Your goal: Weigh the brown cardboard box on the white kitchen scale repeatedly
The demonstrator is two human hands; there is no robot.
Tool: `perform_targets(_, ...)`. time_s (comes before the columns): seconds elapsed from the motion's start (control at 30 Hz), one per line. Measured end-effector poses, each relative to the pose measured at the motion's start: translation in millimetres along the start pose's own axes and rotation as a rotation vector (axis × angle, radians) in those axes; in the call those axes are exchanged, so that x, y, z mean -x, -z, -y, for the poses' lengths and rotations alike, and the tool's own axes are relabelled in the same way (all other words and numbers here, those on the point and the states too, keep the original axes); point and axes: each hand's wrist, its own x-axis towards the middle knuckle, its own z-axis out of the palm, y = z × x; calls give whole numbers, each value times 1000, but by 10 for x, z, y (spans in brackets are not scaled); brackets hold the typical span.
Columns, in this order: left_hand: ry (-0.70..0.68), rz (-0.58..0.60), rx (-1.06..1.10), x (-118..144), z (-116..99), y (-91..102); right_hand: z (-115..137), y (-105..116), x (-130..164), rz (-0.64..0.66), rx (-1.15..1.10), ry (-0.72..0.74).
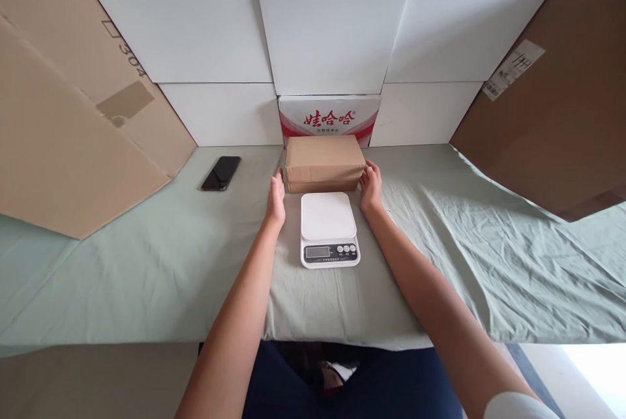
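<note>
A closed brown cardboard box (323, 163) rests on the cloth-covered table, between my two hands. My left hand (276, 199) stands on edge beside its left end, fingers stretched forward, with a narrow gap showing at the palm. At the other end, the fingers of my right hand (372, 186) are slightly bent and lie against the box's right edge. Whether they press on it, I cannot tell. Directly in front of the box, between my wrists, sits a white digital kitchen scale (328, 227) with nothing on its platform. Its display shows no readable figures.
A dark smartphone (221, 173) lies on the green tablecloth (195, 262) to the left. White boxes (332, 34) and a red-and-white printed carton (327, 116) form a wall behind. Large brown cardboard panels (59, 100) stand at both sides. The table's front edge runs before my lap.
</note>
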Motion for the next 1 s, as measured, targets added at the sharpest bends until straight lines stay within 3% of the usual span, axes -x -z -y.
perform_targets(0.23,-24,43,11,25,45,-98,90,-108,148,230,50,91)
perform_targets(0.4,-64,1,-32,45,77,-74,106,-117,194,237,122,75)
perform_targets(0.53,-213,-1,-90,156,-108,-33,292,-149,362,262,135,145)
perform_targets(0.63,-324,27,-92,380,-347,-49,508,-152,610,313,151,246)
perform_targets(0.73,-347,7,-80,735,-503,-58,641,-54,919,287,209,297)
perform_targets(0.9,-282,43,-97,1360,-411,40,626,221,1349,250,212,275)
perform_targets(1.0,-228,79,-89,1550,-328,101,608,295,1464,258,200,243)
